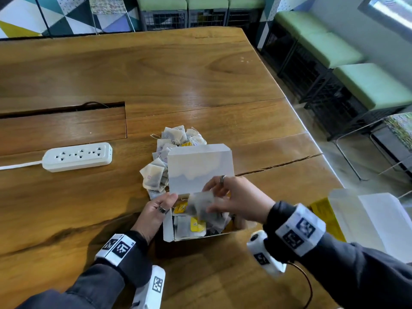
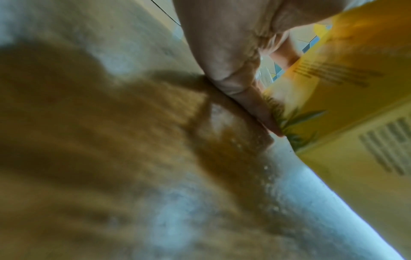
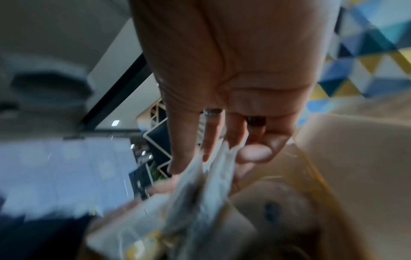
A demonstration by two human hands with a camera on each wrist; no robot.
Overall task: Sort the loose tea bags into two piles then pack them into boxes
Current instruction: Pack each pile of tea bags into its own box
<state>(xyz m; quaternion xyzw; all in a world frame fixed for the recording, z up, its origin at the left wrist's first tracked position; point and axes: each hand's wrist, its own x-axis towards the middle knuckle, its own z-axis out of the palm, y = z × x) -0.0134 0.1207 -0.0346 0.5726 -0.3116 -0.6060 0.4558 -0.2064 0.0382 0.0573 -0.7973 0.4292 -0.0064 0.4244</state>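
Note:
An open tea box (image 1: 196, 168) with its white lid raised stands near the table's front edge and holds several tea bags with yellow tags (image 1: 197, 224). My left hand (image 1: 166, 204) presses flat against the box's left side, thumb up at the lid's corner. In the left wrist view its fingers (image 2: 240, 84) lie straight along the yellow box wall (image 2: 333, 91). My right hand (image 1: 214, 197) pinches a blurred bunch of tea bags (image 1: 199, 205) just above the box's opening. The right wrist view shows this bunch (image 3: 200, 190) hanging from my fingertips (image 3: 255, 154). A loose pile of tea bags (image 1: 165, 150) lies behind and left of the box.
A second open box (image 1: 367, 219) with a yellow side stands at the table's right edge, close to my right forearm. A white power strip (image 1: 78, 156) with its cord lies to the left. Green stools (image 1: 367, 85) stand beyond the table's right edge.

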